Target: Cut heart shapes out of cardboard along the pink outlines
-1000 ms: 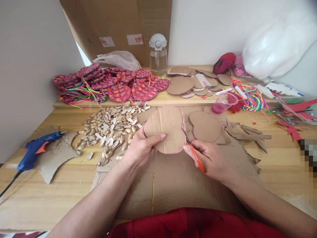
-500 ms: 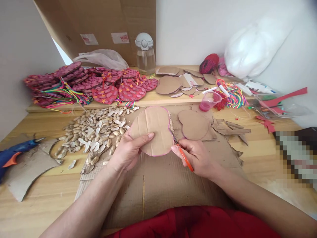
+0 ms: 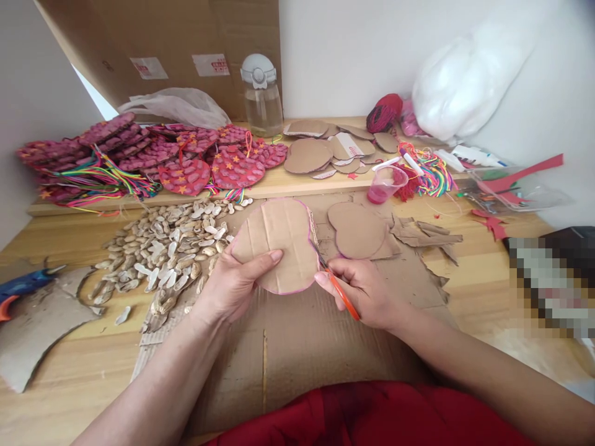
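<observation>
Along the far edge of the bench (image 3: 88,359) lie cut cardboard shapes (image 3: 308,156), while midway to its near edge the left hand (image 3: 239,275) pinches a pink-outlined piece (image 3: 279,226), seemingly trimmed save a narrow strip (image 3: 313,227) at its right side, where the right hand (image 3: 367,291) grips scissors (image 3: 344,296).

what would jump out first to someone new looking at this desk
Probably the bright pink decorations with coloured cords, heaped at the back left, above a spread of peanut shells. In the centre, the left hand holds a rounded cardboard piece while orange-handled scissors in the right hand meet its right edge. A puffy white bag stands out at the back right.
</observation>
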{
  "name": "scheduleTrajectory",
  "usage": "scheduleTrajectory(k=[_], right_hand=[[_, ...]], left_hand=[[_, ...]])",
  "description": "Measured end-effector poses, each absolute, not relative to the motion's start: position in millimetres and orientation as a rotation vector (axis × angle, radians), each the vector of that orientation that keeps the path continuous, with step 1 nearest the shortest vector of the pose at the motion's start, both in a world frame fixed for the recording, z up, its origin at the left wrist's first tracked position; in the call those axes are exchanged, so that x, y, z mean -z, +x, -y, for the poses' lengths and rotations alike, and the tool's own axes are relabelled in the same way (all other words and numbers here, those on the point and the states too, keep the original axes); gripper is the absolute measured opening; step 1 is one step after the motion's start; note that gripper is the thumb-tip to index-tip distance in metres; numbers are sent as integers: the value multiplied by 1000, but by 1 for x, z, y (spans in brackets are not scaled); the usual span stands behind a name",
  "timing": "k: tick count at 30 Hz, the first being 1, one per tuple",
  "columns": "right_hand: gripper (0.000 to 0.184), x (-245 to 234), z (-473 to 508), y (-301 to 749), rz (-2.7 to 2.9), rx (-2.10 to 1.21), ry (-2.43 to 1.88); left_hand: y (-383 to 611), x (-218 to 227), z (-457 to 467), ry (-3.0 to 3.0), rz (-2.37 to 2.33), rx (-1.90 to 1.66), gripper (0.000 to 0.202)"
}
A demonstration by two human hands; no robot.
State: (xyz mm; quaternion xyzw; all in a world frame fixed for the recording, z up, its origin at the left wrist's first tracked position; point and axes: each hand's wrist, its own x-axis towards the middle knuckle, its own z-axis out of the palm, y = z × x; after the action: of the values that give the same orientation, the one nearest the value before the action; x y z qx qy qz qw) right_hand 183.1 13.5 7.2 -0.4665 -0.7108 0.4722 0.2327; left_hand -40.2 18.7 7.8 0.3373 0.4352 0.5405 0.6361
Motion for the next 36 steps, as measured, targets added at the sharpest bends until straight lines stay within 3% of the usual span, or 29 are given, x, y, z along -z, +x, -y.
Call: scheduleTrajectory(k=[24,36], right_hand=[[49,0,-12,183,1834,-1422,-1181],[50,4,-11,182,1921,-1276,-1266]], left_hand=[[-38,-9,-20,754,-1001,-1276,82],[-39,-8,-20,725,-943,-1273,81]])
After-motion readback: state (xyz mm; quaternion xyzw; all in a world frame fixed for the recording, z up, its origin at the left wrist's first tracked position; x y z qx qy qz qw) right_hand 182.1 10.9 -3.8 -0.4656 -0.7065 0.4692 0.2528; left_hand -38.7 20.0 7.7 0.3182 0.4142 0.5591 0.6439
